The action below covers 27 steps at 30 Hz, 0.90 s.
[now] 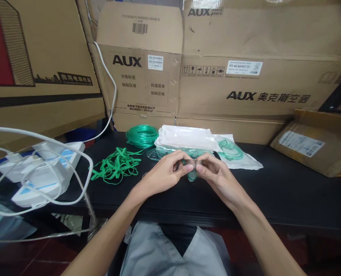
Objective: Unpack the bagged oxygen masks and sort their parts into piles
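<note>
My left hand (170, 168) and my right hand (213, 168) meet above the middle of the black table, thumbs and fingertips pinched together. Between them is a small translucent green plastic piece (192, 176), mostly hidden by the fingers, so its exact kind does not show. Just behind the hands lie clear green plastic masks (153, 154), partly covered by a stack of white packets (187, 137). Right of the stack, a coiled green tube (230, 149) rests on a white-backed packet (249, 163). Left of my hands is a tangle of green elastic straps (117, 166).
A coil of green tubing (141, 136) sits at the back of the black table (297, 195). At left, a white power strip (48, 180) bears plugs and looping white cables (87, 168). Large cardboard boxes (147, 80) wall off the back; a smaller carton (317, 143) stands right.
</note>
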Tool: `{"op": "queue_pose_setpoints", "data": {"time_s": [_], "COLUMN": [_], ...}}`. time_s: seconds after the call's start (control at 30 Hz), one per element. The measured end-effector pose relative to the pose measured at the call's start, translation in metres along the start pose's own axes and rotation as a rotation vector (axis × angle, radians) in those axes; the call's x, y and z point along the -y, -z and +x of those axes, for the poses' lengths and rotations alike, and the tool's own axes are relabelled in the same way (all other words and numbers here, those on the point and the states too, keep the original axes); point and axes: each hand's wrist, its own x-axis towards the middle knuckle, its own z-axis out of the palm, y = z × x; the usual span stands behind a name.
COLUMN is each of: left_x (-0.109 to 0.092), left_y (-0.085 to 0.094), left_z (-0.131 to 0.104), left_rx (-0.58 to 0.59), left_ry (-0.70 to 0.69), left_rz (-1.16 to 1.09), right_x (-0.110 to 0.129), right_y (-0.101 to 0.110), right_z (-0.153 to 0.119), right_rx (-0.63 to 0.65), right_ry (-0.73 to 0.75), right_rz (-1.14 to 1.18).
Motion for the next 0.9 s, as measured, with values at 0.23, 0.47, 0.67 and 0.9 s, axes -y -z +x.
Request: {"op": "queue_pose_setpoints", "data": {"time_s": [0.23,0.47,0.67,0.9], "left_x": [0.0002,0.0022,0.0025,0.0033], "left_y": [-0.0013,0.0014,0.0020,0.0045], "left_z": [-0.0001,-0.0008,0.0004,0.0013], "left_rx": [-0.020,0.003,-0.016,0.063], "left_ry": [0.014,0.009,0.023,0.004], "left_rz": [-0.037,-0.081,-0.103,-0.272], "right_x": [-0.0035,-0.0057,-0.0027,0.0003], "right_y": [0.0016,0.0034,0.0000,-0.0027], "right_z": [0.0008,0.0006,0.0020,0.0000], "right_rx": [-0.015,-0.014,-0.021,0.006], "right_ry": [0.056,0.055,0.028,-0.009], "right_rz": [-0.074,-0.083,-0.018,0.183]}}
